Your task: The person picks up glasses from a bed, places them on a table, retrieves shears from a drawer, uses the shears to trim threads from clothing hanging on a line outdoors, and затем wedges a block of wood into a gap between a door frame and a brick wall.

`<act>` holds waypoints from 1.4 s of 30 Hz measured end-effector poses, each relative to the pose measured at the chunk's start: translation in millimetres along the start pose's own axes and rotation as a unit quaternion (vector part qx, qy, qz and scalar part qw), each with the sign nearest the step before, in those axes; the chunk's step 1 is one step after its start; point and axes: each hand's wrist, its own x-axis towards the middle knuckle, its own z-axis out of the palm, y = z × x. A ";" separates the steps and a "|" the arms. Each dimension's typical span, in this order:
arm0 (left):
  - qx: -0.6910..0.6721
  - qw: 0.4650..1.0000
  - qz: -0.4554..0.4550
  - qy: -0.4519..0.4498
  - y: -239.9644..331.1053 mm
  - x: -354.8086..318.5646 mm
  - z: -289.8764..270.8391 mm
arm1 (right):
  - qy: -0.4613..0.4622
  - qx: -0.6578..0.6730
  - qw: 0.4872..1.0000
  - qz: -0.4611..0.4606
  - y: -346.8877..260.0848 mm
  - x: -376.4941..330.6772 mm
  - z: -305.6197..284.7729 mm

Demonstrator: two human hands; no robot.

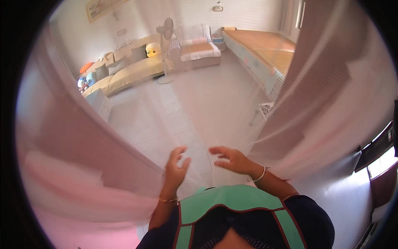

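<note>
The left hand [176, 168] is raised, thumb and fingers parted in a loose curl. The right hand [234, 159] faces it, well apart, its fingers and thumb likewise spread from each other. Sheer pink curtain panels hang to either side – the left panel [87, 124], the right panel [327, 95] – and whether fabric touches either hand, I cannot tell. Beyond stand a fan [166, 29] and a sofa [132, 72].

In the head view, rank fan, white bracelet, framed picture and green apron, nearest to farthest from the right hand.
1. White bracelet, just behind the right hand.
2. Green apron, low in the view.
3. Fan, far off, left of centre.
4. Framed picture, hung high, upper left.
</note>
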 end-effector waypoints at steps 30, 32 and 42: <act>-0.121 0.990 0.010 -0.074 -289.2 917.1 238.2 | 0.346 0.091 0.934 -0.008 318.1 644.2 -599.0; -0.101 0.994 0.020 -0.048 -308.9 958.3 240.6 | 0.278 0.103 0.955 -0.011 326.9 702.7 -625.8; -0.090 0.995 0.027 -0.042 -427.6 1200.9 283.5 | 0.194 0.040 0.980 0.002 423.3 928.1 -758.3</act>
